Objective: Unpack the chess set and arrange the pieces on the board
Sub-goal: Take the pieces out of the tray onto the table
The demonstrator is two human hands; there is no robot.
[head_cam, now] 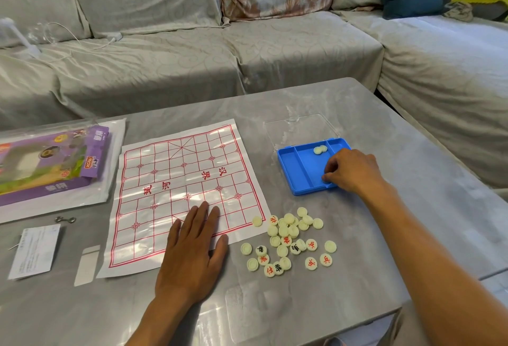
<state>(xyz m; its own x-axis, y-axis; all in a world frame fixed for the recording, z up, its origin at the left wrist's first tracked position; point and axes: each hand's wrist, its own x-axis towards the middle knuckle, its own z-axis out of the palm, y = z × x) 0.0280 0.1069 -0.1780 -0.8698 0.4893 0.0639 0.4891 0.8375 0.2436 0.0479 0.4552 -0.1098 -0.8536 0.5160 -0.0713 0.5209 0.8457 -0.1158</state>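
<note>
Most pieces (288, 238) dumped by the paper board (181, 189), 2 left in blue tray (302, 169), none set yet; left hand (192, 249) flat w/ fingers apart, right hand (349, 172) curled on tray edge.

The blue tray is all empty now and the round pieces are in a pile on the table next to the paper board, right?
Not quite. The head view shows the blue tray is not all empty: two pale pieces sit in a compartment near its far end. The rest holds: the round pieces lie in a pile on the table beside the paper board.
</note>
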